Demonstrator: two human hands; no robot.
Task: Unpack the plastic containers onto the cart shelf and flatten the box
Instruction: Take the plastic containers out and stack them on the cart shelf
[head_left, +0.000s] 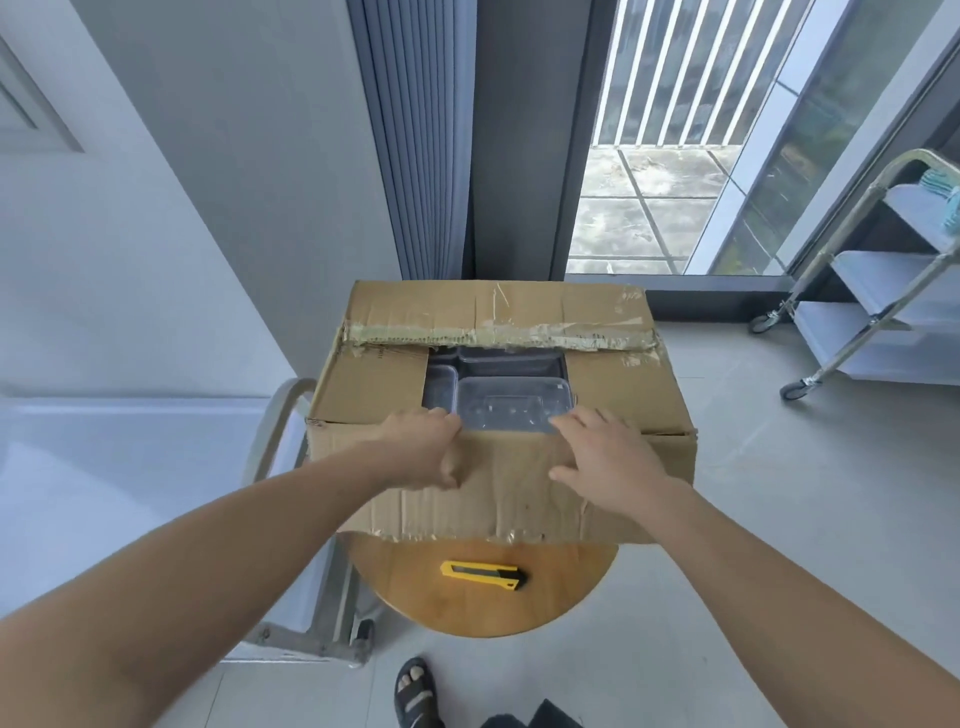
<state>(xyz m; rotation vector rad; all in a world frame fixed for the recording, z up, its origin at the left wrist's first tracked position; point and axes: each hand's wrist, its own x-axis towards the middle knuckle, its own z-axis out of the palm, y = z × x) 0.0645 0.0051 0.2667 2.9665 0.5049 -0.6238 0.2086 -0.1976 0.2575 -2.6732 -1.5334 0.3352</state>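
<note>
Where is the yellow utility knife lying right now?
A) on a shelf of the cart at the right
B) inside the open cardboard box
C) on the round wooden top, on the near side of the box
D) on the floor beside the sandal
C: the yellow utility knife lies on the bare part of the round wooden top, just nearer than the cardboard box.

The box (519, 499) opening is being narrowed by the left flap (374, 384), right flap (618, 395) and far flap (493, 312); only a middle gap above the containers (511, 402) is being left free for reaching in.
</note>
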